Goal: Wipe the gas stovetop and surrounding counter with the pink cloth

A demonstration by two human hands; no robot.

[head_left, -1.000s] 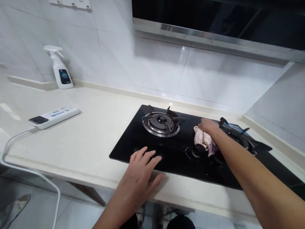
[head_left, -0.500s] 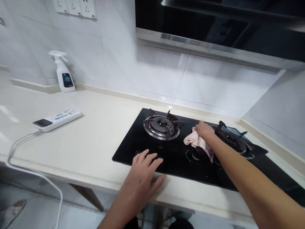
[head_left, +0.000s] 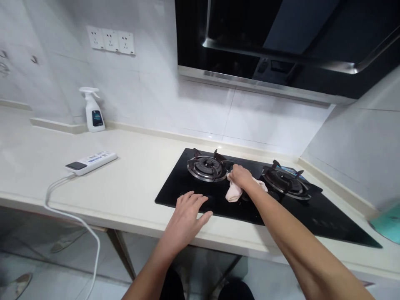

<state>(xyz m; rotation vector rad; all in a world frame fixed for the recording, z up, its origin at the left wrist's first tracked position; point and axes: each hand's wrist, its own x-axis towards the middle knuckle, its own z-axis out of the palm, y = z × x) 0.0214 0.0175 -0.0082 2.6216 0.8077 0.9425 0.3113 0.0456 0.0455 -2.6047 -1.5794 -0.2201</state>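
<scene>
A black glass gas hob [head_left: 312, 214] is set into the cream countertop [head_left: 134, 175]. My right hand [head_left: 241, 176] grips a crumpled pale pink cloth [head_left: 233, 192] and presses it on the glass between the left burner [head_left: 207, 167] and the right burner [head_left: 285, 181]. My left hand [head_left: 186, 214] lies flat with fingers spread on the hob's front left edge and the counter, holding nothing.
A white power strip [head_left: 91, 161] lies on the counter at left, its cable [head_left: 75, 216] hanging over the edge. A white spray bottle [head_left: 93, 111] stands by the wall. A range hood [head_left: 275, 41] hangs above. A teal object [head_left: 389, 223] sits at far right.
My right hand has dragged the cloth leftward across the glass, from beside the right burner to near the left burner. The view has tilted up. My left hand has stayed in place.
</scene>
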